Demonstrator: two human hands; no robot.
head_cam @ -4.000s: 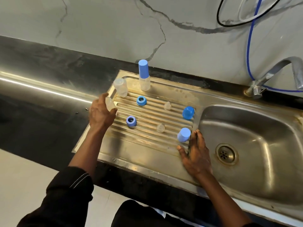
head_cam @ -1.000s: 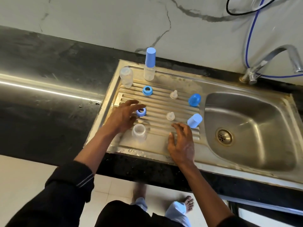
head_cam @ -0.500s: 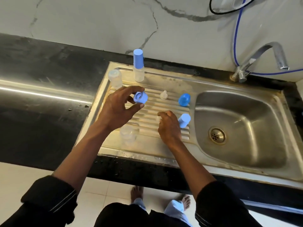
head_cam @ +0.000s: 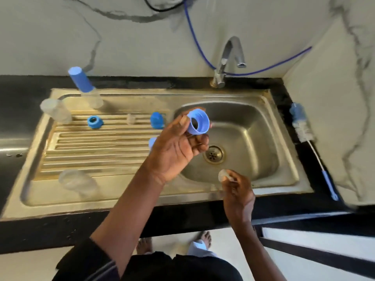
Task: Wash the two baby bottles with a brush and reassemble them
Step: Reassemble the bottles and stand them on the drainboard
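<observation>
My left hand [head_cam: 174, 153] holds a blue screw ring [head_cam: 197, 124] over the sink basin [head_cam: 253, 138], its opening facing me. My right hand [head_cam: 238, 191] pinches a clear teat [head_cam: 223, 175] above the basin's front rim. One clear bottle body [head_cam: 78, 182] stands at the front of the drainboard [head_cam: 97, 147], another [head_cam: 54, 110] at its back left. A second blue ring [head_cam: 94, 122], a clear teat [head_cam: 130, 119] and a blue cap [head_cam: 156, 120] lie on the ridges. Another blue cap [head_cam: 151, 142] peeks out behind my left hand. The bottle brush [head_cam: 304, 130] lies on the counter right of the sink.
A bottle with a tall blue cap [head_cam: 83, 86] stands at the drainboard's back edge. The tap [head_cam: 229, 57] rises behind the basin, with a blue hose [head_cam: 194, 35] along the wall. A side wall closes off the right. My bare feet show below the counter edge.
Both hands have moved right from the drainboard to over the basin. The left hand carried the blue ring along; the right hand picked up a clear teat. The view swung right, showing the brush.
</observation>
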